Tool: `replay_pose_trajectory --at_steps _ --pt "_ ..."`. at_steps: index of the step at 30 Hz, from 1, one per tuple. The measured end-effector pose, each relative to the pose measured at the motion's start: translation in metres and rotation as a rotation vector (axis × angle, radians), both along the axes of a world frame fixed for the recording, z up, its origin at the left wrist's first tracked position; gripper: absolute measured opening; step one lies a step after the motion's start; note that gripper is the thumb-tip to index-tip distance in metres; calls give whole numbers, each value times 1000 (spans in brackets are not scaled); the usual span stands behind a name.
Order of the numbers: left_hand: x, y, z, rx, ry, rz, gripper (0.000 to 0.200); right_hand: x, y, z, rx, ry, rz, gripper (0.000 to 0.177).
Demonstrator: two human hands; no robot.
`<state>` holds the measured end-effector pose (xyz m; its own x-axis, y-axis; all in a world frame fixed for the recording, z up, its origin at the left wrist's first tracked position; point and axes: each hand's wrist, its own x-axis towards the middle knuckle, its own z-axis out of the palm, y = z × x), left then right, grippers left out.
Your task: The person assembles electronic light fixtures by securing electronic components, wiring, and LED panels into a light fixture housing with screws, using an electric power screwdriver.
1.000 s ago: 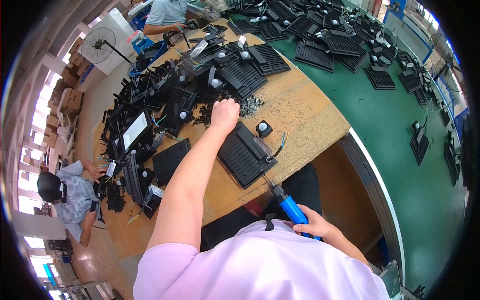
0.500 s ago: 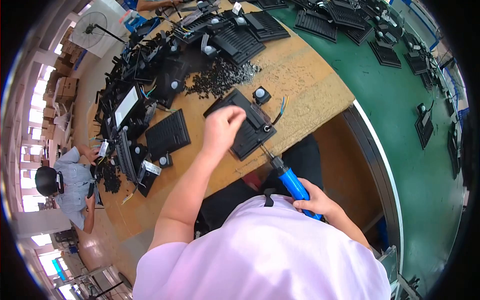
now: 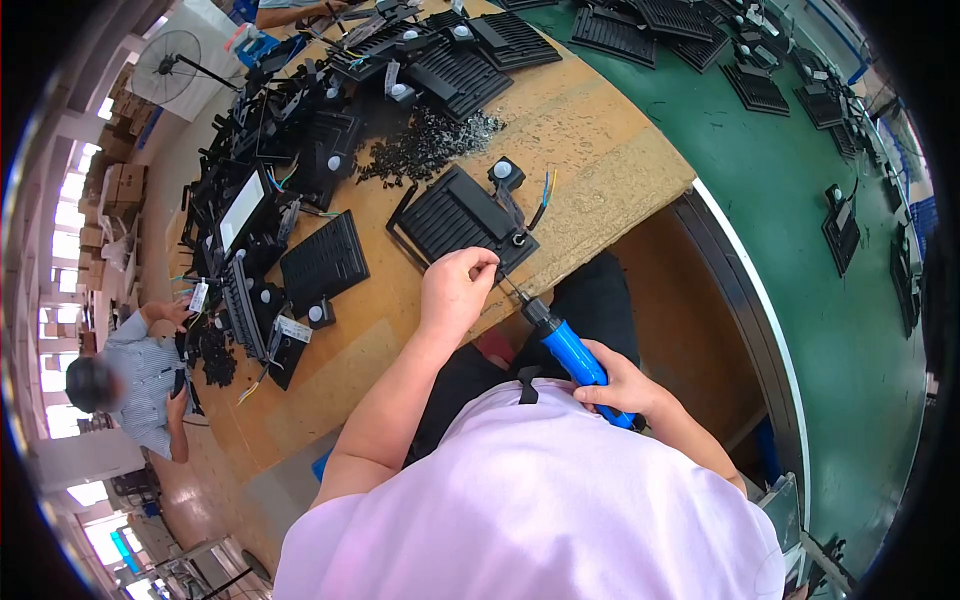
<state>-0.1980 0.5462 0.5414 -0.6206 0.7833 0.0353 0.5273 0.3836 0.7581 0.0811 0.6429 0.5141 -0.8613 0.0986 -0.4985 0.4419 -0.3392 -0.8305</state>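
Observation:
A blue electric screwdriver (image 3: pixel 575 357) is gripped in my right hand (image 3: pixel 622 383), its bit pointing up and left toward the table edge. My left hand (image 3: pixel 459 291) is closed in a pinch close to the bit's tip; whatever lies between the fingertips is too small to make out. Just beyond it lies a black ribbed floodlight housing (image 3: pixel 455 222) with a bracket along its left side. A sensor with a white dome (image 3: pixel 503 171) and a blue and yellow-green cable (image 3: pixel 545 200) are at its right side.
A heap of small black screws (image 3: pixel 425 148) lies behind the housing. Many more floodlights (image 3: pixel 325 258) crowd the table's left and back. Another person (image 3: pixel 140 375) works at the left. A green surface (image 3: pixel 740 190) with more floodlights lies to the right.
My left hand has come down and right, from above the housing to beside the screwdriver bit. The screwdriver has shifted slightly up and left in view.

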Motion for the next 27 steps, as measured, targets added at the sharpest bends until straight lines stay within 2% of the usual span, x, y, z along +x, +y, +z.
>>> replay_pose_trajectory --at_steps 9,17,20,23,27 --pt "-3 -5 -3 7 -8 -64 11 1 -3 -1 129 44 7 81" --pt "-4 -8 -2 -7 13 -89 13 -1 -2 4 39 11 12 82" --pt "5 -9 7 28 73 -130 13 -1 -2 -1 29 20 9 81" --pt "15 -12 -6 178 322 -118 18 2 0 -1 5 19 9 80" --pt "28 -11 -7 214 447 -82 15 3 0 -1 -30 17 3 80"
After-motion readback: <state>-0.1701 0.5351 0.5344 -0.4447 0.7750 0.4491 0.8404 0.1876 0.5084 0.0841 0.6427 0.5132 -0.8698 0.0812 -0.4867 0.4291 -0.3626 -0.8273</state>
